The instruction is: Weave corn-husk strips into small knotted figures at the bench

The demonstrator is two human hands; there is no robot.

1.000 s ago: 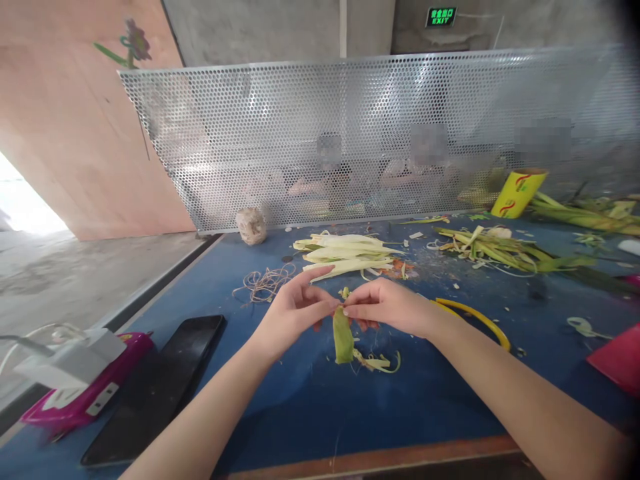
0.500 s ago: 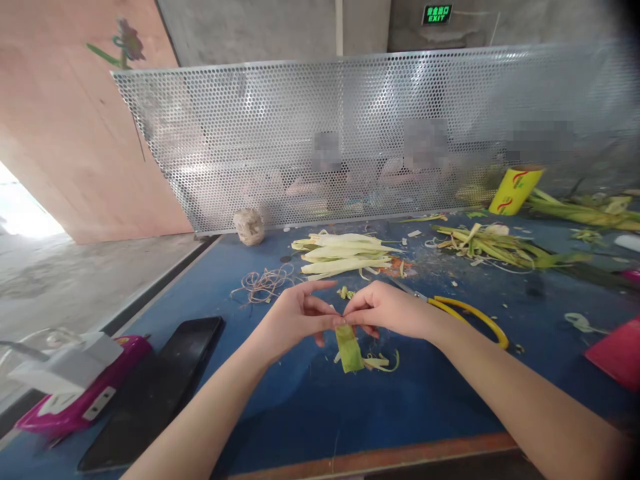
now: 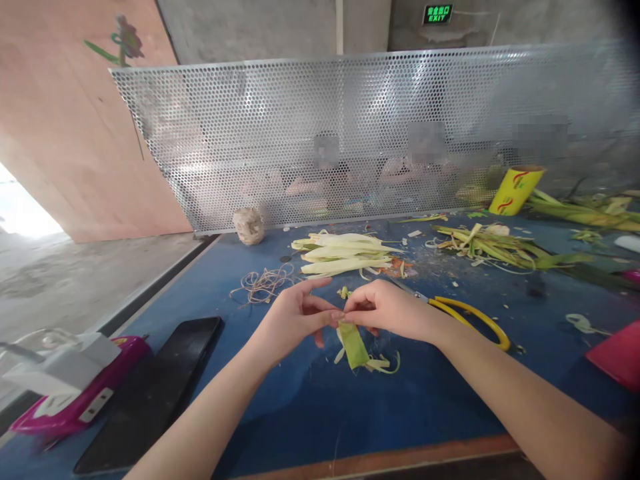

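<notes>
A short strip of green corn husk (image 3: pixel 355 347) hangs from my fingertips above the blue table. My left hand (image 3: pixel 300 315) pinches its upper end between thumb and a finger, with the index finger stretched out above. From the other side my right hand (image 3: pixel 383 310) pinches the same end, so the fingertips of both hands meet. Thin husk scraps (image 3: pixel 384 364) lie just beyond the strip's lower end. Behind my hands are a small yellow-green bit (image 3: pixel 344 293) and a stack of pale husks (image 3: pixel 345 253). Scissors with yellow handles (image 3: pixel 475 313) lie beside my right wrist, their blades partly hidden.
Left: a black phone (image 3: pixel 155 393), a magenta power strip (image 3: pixel 85 407) with a white plug, and tangled twine (image 3: pixel 264 285). Right: green husks (image 3: pixel 495 247), a yellow roll (image 3: pixel 517 191), and a red object (image 3: pixel 617 353). A perforated metal screen (image 3: pixel 300 133) stands behind, with people beyond it.
The hanging husk strip has swung slightly, its lower end shifting right. Both hands stay nearly in place, still pinching it. The view has moved very little.
</notes>
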